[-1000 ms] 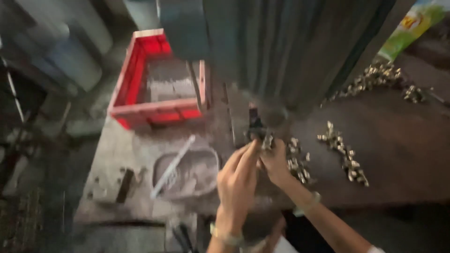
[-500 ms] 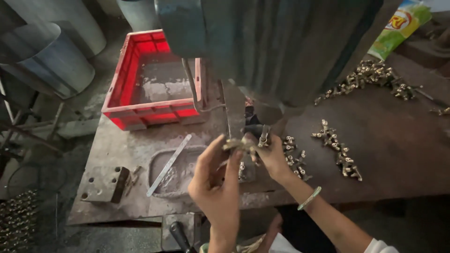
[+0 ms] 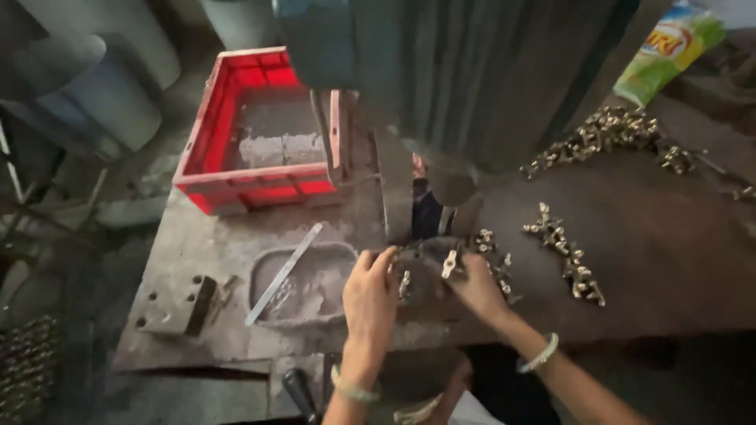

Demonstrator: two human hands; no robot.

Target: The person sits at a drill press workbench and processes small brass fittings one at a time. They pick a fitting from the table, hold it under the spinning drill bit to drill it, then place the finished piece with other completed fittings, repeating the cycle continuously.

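Observation:
My left hand (image 3: 370, 295) and my right hand (image 3: 472, 287) meet at the front of a dark machine (image 3: 425, 118), over a metal fixture (image 3: 425, 250). Each hand pinches a small brass part: one (image 3: 404, 283) hangs below my left fingers, another (image 3: 450, 264) sits between my right thumb and fingers. A small heap of the same brass parts (image 3: 496, 260) lies just right of my right hand on the dark bench (image 3: 654, 236).
A red plastic crate (image 3: 260, 130) stands at the back left. A flat metal strip (image 3: 283, 273) lies across a shallow grey tray (image 3: 303, 287). More brass parts lie in a row (image 3: 567, 256) and a pile (image 3: 606, 134). A green packet (image 3: 669, 47) sits far right.
Both hands have come down and toward me from the machine's tool. They hold brass parts lower over the fixture now. The camera has also shifted.

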